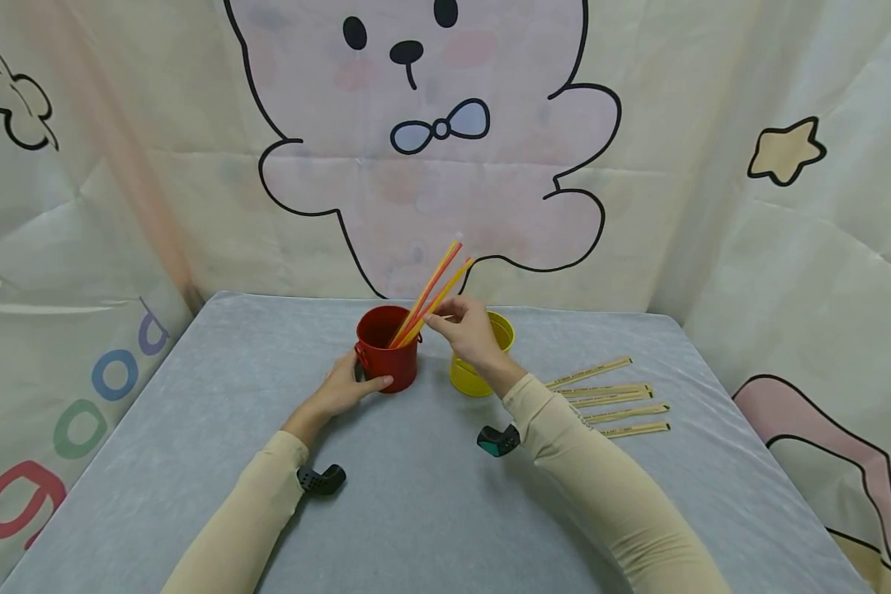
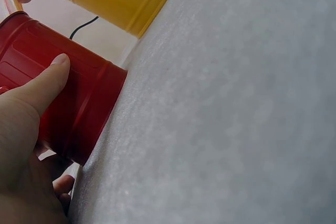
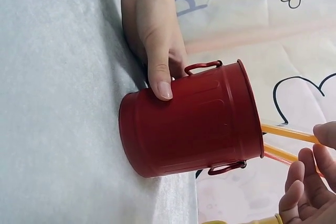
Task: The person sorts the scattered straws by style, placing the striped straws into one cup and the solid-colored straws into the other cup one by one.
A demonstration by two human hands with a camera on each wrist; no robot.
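Observation:
A small red metal bucket (image 1: 386, 355) with side handles stands on the table, and my left hand (image 1: 341, 388) grips it low down. In the left wrist view the thumb lies along the wall of the red bucket (image 2: 63, 77), with the other fingers partly hidden behind it. Several yellow and orange straws (image 1: 426, 301) lean out of its mouth to the right. Above the rim, my right hand (image 1: 468, 330) pinches a straw between thumb and fingers. The lower ends are hidden inside the red bucket (image 3: 194, 121) in the right wrist view.
Behind the right hand stands a yellow bucket (image 1: 468, 375), partly covered by it. Several narrow cream paper-wrapped sticks (image 1: 624, 412) with printing lie spread beside the right forearm. A grey-blue cloth (image 1: 416, 511) covers the table; a printed curtain (image 1: 676, 124) hangs behind.

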